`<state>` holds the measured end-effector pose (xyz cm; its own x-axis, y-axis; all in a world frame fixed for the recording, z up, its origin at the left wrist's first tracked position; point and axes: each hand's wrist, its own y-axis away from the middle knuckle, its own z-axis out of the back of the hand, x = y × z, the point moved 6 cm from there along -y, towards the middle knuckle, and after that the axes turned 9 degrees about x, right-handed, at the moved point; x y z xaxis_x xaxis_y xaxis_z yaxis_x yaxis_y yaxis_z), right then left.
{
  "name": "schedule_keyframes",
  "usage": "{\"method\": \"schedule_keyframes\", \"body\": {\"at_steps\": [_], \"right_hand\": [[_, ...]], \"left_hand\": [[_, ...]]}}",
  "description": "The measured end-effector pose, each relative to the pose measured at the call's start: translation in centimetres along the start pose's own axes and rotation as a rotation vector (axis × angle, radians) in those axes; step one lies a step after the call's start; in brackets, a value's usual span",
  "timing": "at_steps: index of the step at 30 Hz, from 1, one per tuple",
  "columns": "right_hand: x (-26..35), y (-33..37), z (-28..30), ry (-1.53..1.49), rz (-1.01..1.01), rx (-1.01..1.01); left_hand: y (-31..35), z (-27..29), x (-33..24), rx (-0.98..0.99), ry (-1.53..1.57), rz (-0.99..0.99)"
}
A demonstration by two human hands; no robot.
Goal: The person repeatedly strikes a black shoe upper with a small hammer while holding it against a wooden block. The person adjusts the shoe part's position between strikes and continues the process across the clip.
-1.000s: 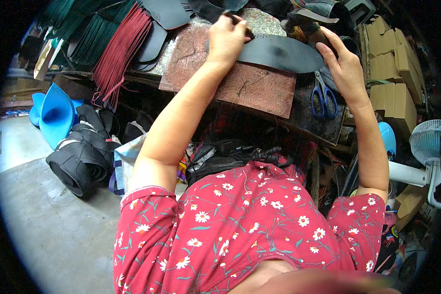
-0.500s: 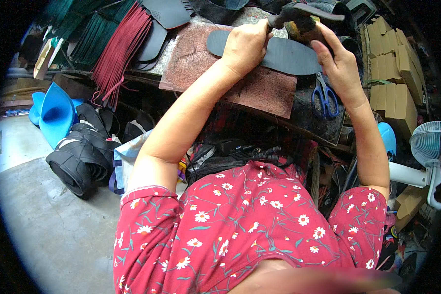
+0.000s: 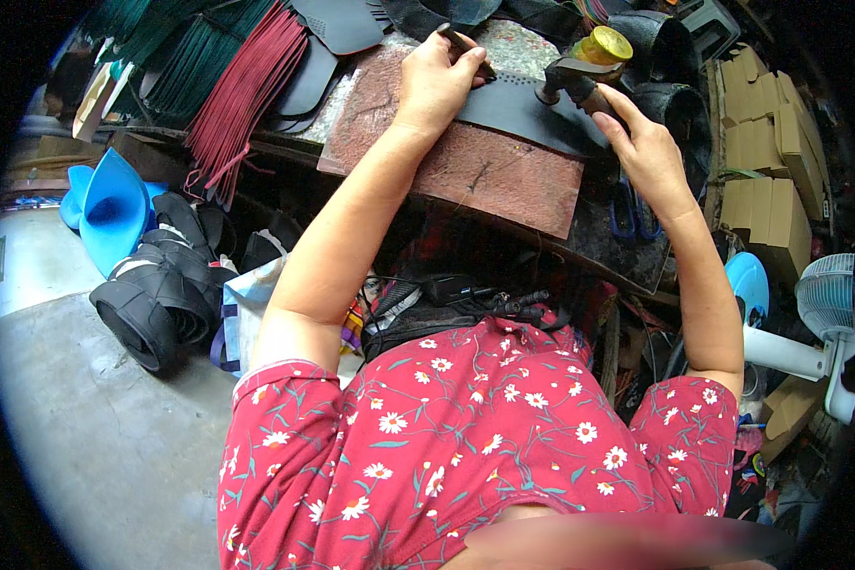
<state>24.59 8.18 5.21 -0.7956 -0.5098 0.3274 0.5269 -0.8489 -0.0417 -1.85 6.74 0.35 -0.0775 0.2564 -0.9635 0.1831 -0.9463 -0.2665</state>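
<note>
A black sole-shaped sheet [image 3: 532, 119] lies on a reddish-brown board [image 3: 484, 180] on the workbench, with small holes along its far edge. My left hand [image 3: 435, 90] is closed around a dark rod-like punch [image 3: 458, 40], tilted, its lower end at the sheet's far left edge. Part of the sheet is hidden behind this hand. My right hand [image 3: 651, 157] grips the handle of a hammer [image 3: 570, 78]. The hammer's dark head is low over the sheet's right half, near the holes; whether it touches is unclear. Blue-handled scissors [image 3: 636, 214] lie below my right wrist.
Red cords [image 3: 247, 95] and dark green cords hang at the left, beside black sole pieces [image 3: 337, 24]. A yellow round container [image 3: 606, 46] stands behind the hammer. Cardboard boxes [image 3: 760, 209] and a fan [image 3: 826, 294] are at the right; black rolls [image 3: 147, 309] lie on the floor.
My left hand has moved left and a little away with the punch. The hammer has come down toward the sheet, and the sheet's holed far edge is now uncovered.
</note>
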Motion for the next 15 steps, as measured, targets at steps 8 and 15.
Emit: {"method": "schedule_keyframes", "body": {"at_steps": [8, 15], "right_hand": [[6.2, 1.7, 9.1, -0.247, 0.338, -0.296], [8.0, 0.5, 6.3, -0.032, 0.322, -0.256]], "left_hand": [[-0.5, 0.0, 0.5, 0.051, -0.037, -0.018], [1.4, -4.2, -4.1, 0.11, -0.936, -0.473]]}}
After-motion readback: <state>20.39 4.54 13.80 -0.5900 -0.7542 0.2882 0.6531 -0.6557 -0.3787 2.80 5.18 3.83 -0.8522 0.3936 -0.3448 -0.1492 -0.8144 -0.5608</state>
